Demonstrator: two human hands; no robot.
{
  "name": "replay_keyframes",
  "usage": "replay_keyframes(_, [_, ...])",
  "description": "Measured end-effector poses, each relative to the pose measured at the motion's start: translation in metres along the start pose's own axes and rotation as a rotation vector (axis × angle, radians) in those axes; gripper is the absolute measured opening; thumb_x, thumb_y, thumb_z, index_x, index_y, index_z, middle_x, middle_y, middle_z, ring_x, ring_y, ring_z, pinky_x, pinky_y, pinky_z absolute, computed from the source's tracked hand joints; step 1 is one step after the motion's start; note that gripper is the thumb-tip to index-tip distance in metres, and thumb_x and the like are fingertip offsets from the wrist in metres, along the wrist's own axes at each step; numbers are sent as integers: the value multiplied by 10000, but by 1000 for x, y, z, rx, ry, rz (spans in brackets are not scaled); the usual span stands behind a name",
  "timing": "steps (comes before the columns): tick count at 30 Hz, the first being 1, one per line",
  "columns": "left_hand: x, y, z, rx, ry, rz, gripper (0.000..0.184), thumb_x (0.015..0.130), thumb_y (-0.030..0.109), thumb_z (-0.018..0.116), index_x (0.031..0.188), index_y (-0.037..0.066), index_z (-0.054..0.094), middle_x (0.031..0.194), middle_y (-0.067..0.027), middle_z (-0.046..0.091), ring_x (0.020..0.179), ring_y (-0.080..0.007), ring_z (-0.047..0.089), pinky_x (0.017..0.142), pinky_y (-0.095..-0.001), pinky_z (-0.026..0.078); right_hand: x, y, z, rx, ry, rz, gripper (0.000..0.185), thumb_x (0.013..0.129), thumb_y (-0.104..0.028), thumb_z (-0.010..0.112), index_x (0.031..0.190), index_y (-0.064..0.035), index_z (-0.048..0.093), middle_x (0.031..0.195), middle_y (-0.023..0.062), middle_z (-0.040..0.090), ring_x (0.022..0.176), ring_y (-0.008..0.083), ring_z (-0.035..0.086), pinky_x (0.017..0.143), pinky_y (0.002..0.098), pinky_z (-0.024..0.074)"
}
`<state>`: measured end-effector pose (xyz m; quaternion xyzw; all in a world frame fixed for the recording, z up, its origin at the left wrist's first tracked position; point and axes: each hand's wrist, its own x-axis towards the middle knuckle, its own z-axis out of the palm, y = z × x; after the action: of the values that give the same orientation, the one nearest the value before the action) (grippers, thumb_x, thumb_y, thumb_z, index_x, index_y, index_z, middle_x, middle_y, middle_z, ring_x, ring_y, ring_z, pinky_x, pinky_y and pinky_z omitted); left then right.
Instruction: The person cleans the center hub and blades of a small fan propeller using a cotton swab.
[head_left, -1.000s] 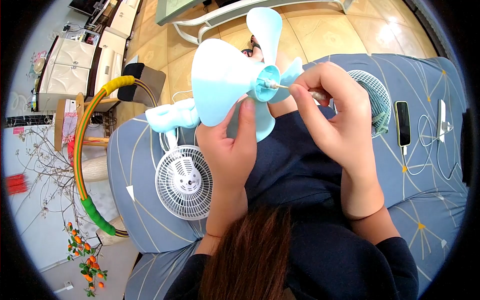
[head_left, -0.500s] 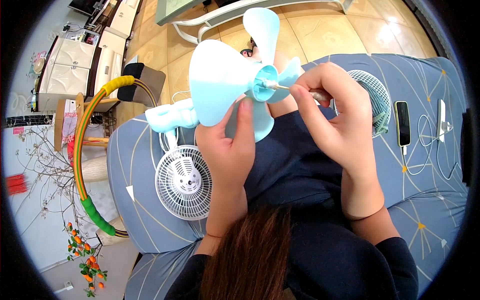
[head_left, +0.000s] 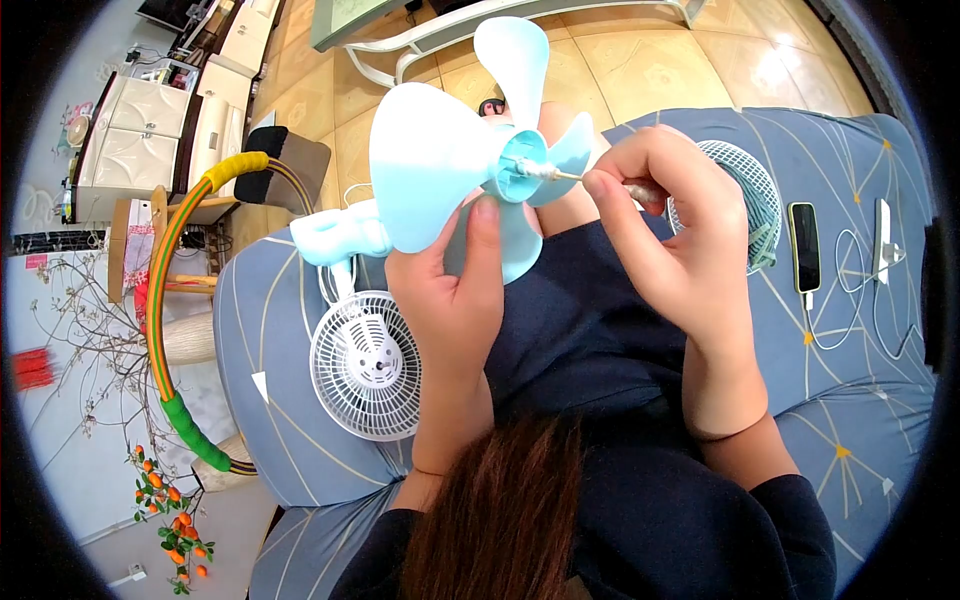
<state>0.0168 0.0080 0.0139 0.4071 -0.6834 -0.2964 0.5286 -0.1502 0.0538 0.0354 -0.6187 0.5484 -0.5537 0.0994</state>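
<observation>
A light blue fan blade (head_left: 430,165) is held up above my lap, its open hub facing right. My left hand (head_left: 455,270) grips it from below, thumb beside the hub. In my right hand (head_left: 680,220), thumb and fingers pinch a thin stick (head_left: 566,176) with a whitish, cotton-like tip at the hub's centre. Something pale, perhaps more sticks, shows between the curled fingers. Left of my left forearm, the fan's white rear grille (head_left: 368,400) and light blue body (head_left: 345,232) lie on the sofa.
The patterned blue-grey sofa (head_left: 290,400) spans both sides. To the right are a round mesh piece with greenish cloth (head_left: 755,200), a phone (head_left: 805,248) on a cable and a white power strip (head_left: 884,240). A striped hoop (head_left: 160,320) stands at the left.
The fan blade and my left hand have shifted slightly left. The stick's tip has moved a little within the hub, and my right hand stays nearly in place.
</observation>
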Motion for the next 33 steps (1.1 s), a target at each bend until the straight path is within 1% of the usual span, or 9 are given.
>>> replay_keyframes(7, [0, 0, -1, 28, -13, -4, 141, 884, 66, 673, 980, -33, 703, 883, -122, 719, 826, -174, 666, 763, -289, 488, 0, 1, 1, -11, -6, -12, 84, 827, 14, 658, 793, -5, 584, 693, 15, 516, 590, 89, 415, 538, 228, 326])
replay_keyframes(10, [0, -6, 2, 25, 28, 48, 145, 885, 69, 675, 985, -32, 704, 882, -121, 719, 820, -168, 665, 761, -289, 490, 0, 0, 0, 3, -1, -8, 83, 828, 15, 656, 794, -5, 583, 697, 16, 517, 590, 89, 417, 540, 228, 328])
replay_keyframes(13, [-3, -1, 1, -24, -10, -8, 150, 884, 71, 676, 987, -35, 702, 879, -120, 719, 819, -164, 663, 762, -289, 491, 0, 0, 2, 12, 3, -1, 80, 829, 14, 654, 795, -4, 584, 699, 16, 518, 592, 88, 419, 541, 227, 330])
replay_keyframes(25, [0, 0, 1, -18, 2, 18, 150, 885, 74, 674, 981, -38, 700, 871, -118, 716, 809, -162, 663, 752, -282, 493, 0, 0, 0, 2, -6, -7, 83, 828, 3, 665, 799, -4, 587, 691, 17, 516, 591, 89, 426, 539, 227, 333])
replay_keyframes(28, [-4, -2, 1, -46, -41, -6, 146, 885, 71, 671, 982, -34, 700, 874, -117, 717, 811, -161, 663, 751, -281, 494, 0, 0, 2, -2, -5, -16, 81, 828, 4, 665, 800, -5, 589, 690, 19, 520, 591, 88, 428, 539, 226, 334])
replay_keyframes(33, [-1, -1, 2, -10, -4, 22, 143, 884, 66, 671, 985, -31, 701, 877, -113, 718, 814, -164, 662, 751, -281, 493, 1, 0, 0, -13, -9, -14, 75, 829, 6, 660, 801, -4, 591, 696, 20, 527, 588, 86, 427, 538, 224, 332])
